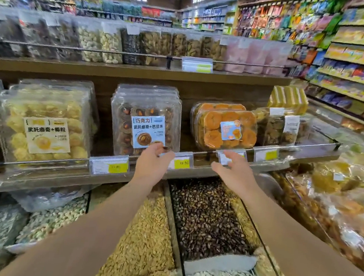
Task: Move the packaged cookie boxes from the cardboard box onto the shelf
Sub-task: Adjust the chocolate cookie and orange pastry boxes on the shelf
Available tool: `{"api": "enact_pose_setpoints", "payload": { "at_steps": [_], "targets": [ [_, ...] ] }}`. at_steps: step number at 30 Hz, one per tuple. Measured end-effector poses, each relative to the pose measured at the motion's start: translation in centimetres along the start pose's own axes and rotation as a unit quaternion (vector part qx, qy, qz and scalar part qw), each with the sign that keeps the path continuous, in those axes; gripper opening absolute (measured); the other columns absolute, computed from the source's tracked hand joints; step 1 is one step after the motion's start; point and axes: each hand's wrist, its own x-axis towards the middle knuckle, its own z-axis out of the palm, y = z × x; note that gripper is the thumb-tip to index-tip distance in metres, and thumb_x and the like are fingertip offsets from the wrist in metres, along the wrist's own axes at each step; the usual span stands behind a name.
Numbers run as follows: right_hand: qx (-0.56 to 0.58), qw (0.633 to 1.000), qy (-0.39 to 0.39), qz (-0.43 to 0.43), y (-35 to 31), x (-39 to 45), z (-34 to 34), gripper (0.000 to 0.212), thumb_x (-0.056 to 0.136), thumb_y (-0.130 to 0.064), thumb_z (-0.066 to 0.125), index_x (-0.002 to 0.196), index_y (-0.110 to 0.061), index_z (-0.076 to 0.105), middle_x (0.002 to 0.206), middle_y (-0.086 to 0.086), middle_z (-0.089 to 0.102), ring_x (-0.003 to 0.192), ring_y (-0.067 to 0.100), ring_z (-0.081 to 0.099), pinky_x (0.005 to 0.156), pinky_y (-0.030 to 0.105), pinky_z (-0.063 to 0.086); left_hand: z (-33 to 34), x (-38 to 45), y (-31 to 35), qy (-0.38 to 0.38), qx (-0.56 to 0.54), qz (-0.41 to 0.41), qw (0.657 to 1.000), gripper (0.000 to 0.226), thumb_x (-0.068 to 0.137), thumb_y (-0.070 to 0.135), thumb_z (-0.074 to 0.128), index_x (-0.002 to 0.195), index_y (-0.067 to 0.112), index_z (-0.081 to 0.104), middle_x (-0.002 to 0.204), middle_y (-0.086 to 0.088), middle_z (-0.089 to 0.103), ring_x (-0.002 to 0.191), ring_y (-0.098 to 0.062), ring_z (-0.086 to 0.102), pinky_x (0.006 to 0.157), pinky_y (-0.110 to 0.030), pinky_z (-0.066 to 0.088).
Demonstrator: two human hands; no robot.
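Observation:
Clear plastic cookie boxes stand upright on the middle shelf (197, 157). A box of chocolate cookies (144, 120) with a blue label is in the centre, a box of yellow cookies (43, 121) is to its left, and a box of orange cookies (225, 126) is to its right. My left hand (152, 161) reaches to the lower right corner of the chocolate box, fingertips at its edge, holding nothing. My right hand (232, 170) hovers with relaxed fingers just below the orange box, in front of the shelf rail. No cardboard box is in view.
Price tags (181, 163) hang along the shelf rail. Bins of loose seeds and nuts (208, 217) lie below my arms. An upper shelf (138, 70) carries tubs of nuts. Bagged snacks (338, 199) pile up at the right, with aisle shelving behind.

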Motion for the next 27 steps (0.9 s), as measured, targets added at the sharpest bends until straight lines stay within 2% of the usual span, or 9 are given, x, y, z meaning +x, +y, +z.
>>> {"api": "enact_pose_setpoints", "payload": {
  "at_steps": [3,5,7,10,13,19,22,24,27],
  "targets": [
    [-0.002,0.998,-0.048,-0.041,0.6,3.4,-0.1,0.067,0.091,-0.042,0.065,0.150,-0.024,0.039,0.155,-0.002,0.039,0.141,0.019,0.038,0.111,0.033,0.032,1.7,1.1,0.5,0.047,-0.004,-0.026,0.999,0.047,0.093,0.038,0.063,0.136,0.022,0.053,0.123,0.007,0.056,0.112,-0.014,0.052,0.100,-0.036,0.041],
    [-0.004,0.995,-0.079,-0.061,0.9,5.3,-0.1,0.066,0.092,-0.042,0.064,0.150,-0.024,0.040,0.154,-0.002,0.040,0.139,0.018,0.040,0.104,0.029,0.033,2.2,1.6,0.8,0.081,0.002,-0.033,0.996,0.027,0.091,0.036,0.064,0.116,0.028,0.057,0.114,0.006,0.058,0.108,-0.017,0.055,0.103,-0.041,0.044],
    [-0.006,0.992,-0.107,-0.072,0.8,6.8,0.2,0.068,0.091,-0.045,0.063,0.151,-0.025,0.039,0.154,-0.002,0.040,0.138,0.018,0.042,0.107,0.032,0.036,2.1,2.1,1.1,0.116,0.006,-0.043,0.992,0.020,0.091,0.036,0.066,0.108,0.029,0.057,0.119,0.005,0.061,0.113,-0.020,0.058,0.104,-0.040,0.045],
    [0.001,0.985,-0.143,-0.094,-0.2,8.8,1.5,0.069,0.089,-0.047,0.064,0.150,-0.027,0.038,0.155,-0.002,0.039,0.138,0.019,0.042,0.110,0.038,0.038,0.8,2.4,1.8,0.174,0.037,-0.050,0.983,0.008,0.093,0.033,0.065,0.093,0.030,0.058,0.106,0.012,0.060,0.107,-0.016,0.056,0.093,-0.032,0.043],
    [0.019,0.977,-0.171,-0.124,-1.8,10.3,3.5,0.066,0.092,-0.041,0.063,0.150,-0.023,0.038,0.154,-0.001,0.041,0.137,0.018,0.043,0.108,0.036,0.039,-1.0,3.0,1.8,0.220,0.069,-0.060,0.971,0.041,0.092,0.039,0.063,0.128,0.020,0.059,0.123,0.010,0.062,0.110,-0.014,0.056,0.094,-0.032,0.044],
    [0.066,0.969,-0.198,-0.130,-4.2,11.6,7.1,0.081,0.089,-0.038,0.067,0.157,-0.027,0.024,0.158,-0.004,0.033,0.139,0.021,0.040,0.109,0.042,0.040,-4.5,5.1,0.8,0.245,0.044,-0.082,0.965,0.068,0.096,0.036,0.060,0.154,0.020,0.029,0.151,0.001,0.044,0.109,-0.017,0.053,0.078,-0.028,0.038],
    [0.082,0.966,-0.211,-0.123,-4.2,11.6,8.2,0.088,0.084,-0.042,0.069,0.156,-0.033,0.020,0.158,-0.008,0.034,0.139,0.019,0.042,0.111,0.044,0.040,-5.4,6.8,0.1,0.222,0.012,-0.117,0.968,0.085,0.094,0.042,0.063,0.159,0.023,0.012,0.159,0.000,0.032,0.136,-0.024,0.043,0.088,-0.031,0.039],
    [0.095,0.965,-0.215,-0.113,-4.0,11.6,8.7,0.090,0.084,-0.040,0.071,0.157,-0.035,0.018,0.157,-0.010,0.035,0.136,0.017,0.045,0.111,0.044,0.041,-5.5,7.6,-0.3,0.201,-0.021,-0.123,0.972,0.090,0.090,0.047,0.065,0.159,0.025,0.011,0.158,0.001,0.035,0.135,-0.023,0.044,0.098,-0.036,0.045],
    [0.114,0.965,-0.213,-0.104,-3.7,11.4,9.2,0.093,0.085,-0.036,0.072,0.157,-0.036,0.013,0.156,-0.009,0.036,0.134,0.017,0.046,0.111,0.046,0.041,-5.4,8.0,-1.0,0.183,-0.015,-0.113,0.976,0.088,0.090,0.051,0.064,0.158,0.025,0.015,0.147,0.004,0.046,0.122,-0.016,0.054,0.093,-0.034,0.047]
  ]
}}
